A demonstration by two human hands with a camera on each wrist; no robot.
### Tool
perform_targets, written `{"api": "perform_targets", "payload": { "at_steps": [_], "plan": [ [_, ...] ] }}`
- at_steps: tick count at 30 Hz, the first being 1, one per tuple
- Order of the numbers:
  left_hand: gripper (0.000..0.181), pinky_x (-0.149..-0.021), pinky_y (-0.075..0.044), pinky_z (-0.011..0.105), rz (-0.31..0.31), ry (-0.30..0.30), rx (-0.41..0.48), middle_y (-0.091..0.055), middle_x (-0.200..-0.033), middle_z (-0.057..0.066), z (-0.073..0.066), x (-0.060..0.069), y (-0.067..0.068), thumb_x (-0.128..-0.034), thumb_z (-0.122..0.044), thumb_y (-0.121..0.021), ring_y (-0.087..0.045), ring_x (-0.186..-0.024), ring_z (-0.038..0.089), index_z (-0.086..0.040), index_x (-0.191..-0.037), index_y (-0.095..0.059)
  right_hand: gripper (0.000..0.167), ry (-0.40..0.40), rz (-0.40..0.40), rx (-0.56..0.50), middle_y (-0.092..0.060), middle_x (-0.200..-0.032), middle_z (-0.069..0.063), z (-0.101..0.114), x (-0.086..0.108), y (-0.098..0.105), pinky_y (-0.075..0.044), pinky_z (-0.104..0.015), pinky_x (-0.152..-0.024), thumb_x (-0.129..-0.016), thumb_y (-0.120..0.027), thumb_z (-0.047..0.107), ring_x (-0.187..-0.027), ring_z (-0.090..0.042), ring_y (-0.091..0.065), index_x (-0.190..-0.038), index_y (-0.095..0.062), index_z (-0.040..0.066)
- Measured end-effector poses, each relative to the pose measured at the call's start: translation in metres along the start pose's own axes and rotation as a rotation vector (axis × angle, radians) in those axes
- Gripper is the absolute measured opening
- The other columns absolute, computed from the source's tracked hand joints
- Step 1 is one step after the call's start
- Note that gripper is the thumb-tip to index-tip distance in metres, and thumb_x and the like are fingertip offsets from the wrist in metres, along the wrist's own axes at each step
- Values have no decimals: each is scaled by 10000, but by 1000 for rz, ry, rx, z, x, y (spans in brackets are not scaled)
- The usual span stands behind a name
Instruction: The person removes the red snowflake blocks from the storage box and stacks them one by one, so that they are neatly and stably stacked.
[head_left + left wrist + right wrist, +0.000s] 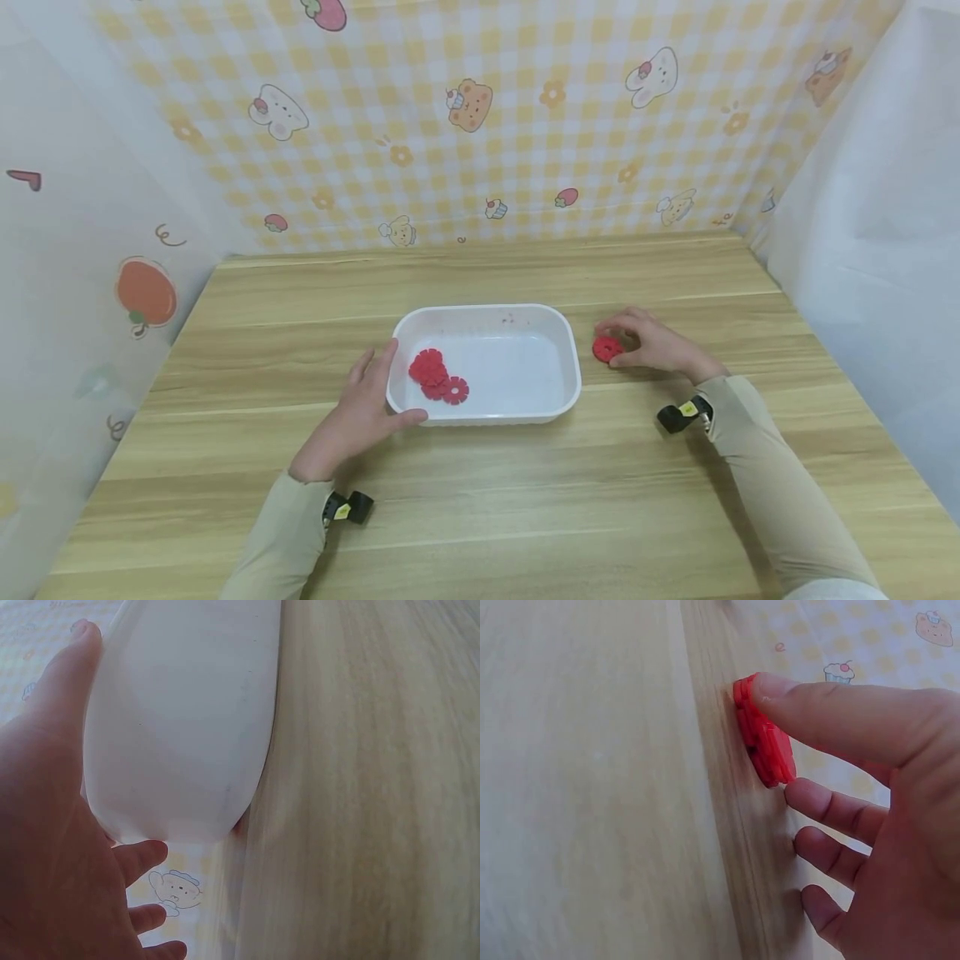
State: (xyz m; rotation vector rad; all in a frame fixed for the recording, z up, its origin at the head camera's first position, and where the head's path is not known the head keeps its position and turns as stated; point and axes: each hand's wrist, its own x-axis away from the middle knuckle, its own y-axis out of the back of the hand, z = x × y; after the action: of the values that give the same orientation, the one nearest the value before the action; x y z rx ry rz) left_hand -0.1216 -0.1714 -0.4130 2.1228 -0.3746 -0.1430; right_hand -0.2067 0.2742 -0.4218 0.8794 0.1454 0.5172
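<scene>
My left hand (363,408) rests against the left end of a white plastic tray (517,416), thumb along the near rim, fingers along the end wall. In the left wrist view these fingers are nearly straight, beside the tray's outer wall (180,727). Inside the tray, at its left, several red notched discs (428,367) lie overlapping. Right of the tray, my right hand (652,343) pinches a small stack of red interlocking discs (606,349) between thumb and fingertips. In the right wrist view the disc stack (763,739) stands tilted close to the tabletop, its far side hidden.
The wood-grain table (480,508) carries the tray near its middle. A yellow checked cloth (510,158) with cartoon prints hangs behind, and white sheets (862,208) close off both sides. Black wrist cameras (678,417) sit on both forearms.
</scene>
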Motion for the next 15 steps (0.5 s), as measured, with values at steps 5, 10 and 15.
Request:
{"api": "perform_targets", "payload": {
  "at_steps": [5,10,15],
  "plan": [
    [1122,-1078,-241,671,-3,-10,-2,-302,-1520,192,0,0,0,-757,-453,-770,-103,-1412,454,-34,-1523,-65,541,1,5,-16,-545,-1238,-190,2,0,4,-410,-556,-989,-800,-773,162,-1146,-365,-515,-1283,-558,47],
    [1117,-1112,-168,657,-5,-19,4,-303,-1520,197,-1,1,1,-761,-453,-765,-101,-1414,454,-27,-1521,-66,578,3,18,1,-570,-1208,-204,5,-3,7,-442,-542,-967,-798,-768,132,-1108,-353,-547,-1313,-527,31],
    [1121,-1052,-251,699,-2,-5,-4,-295,-1524,193,0,0,1,-761,-466,-761,-81,-1412,462,-41,-1525,-60,581,24,11,17,-584,-1175,-207,7,-7,9,-449,-530,-955,-779,-777,105,-1077,-349,-558,-1300,-538,12]
  ]
}}
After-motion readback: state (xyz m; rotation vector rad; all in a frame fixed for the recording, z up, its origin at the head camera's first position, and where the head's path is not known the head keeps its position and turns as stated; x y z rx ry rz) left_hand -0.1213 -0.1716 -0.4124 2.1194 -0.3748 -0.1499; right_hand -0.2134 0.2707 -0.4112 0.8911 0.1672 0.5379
